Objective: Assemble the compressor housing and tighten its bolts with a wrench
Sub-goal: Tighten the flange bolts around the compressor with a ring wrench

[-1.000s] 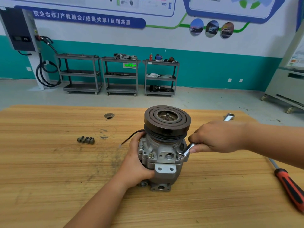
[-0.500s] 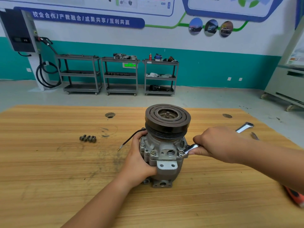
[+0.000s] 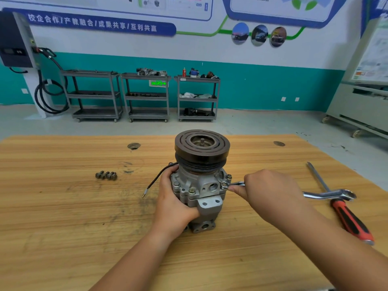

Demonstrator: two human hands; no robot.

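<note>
A grey metal compressor stands upright on the wooden table, its dark grooved pulley on top. My left hand grips the housing's left side. My right hand grips a shiny wrench. The wrench's ring end sits on a bolt at the housing's right flange, and its open-jaw end sticks out behind my wrist. More bolt heads show on the front flange. A black wire trails off to the left of the housing.
Several loose bolts lie on the table to the left. A screwdriver with a red and black handle lies at the right, near the table edge. Grey shelf carts stand by the far wall.
My right hand has swung the wrench handle toward me and to the right around the bolt. The left hand stays on the housing. The view has shifted, so the whole screwdriver shows.
</note>
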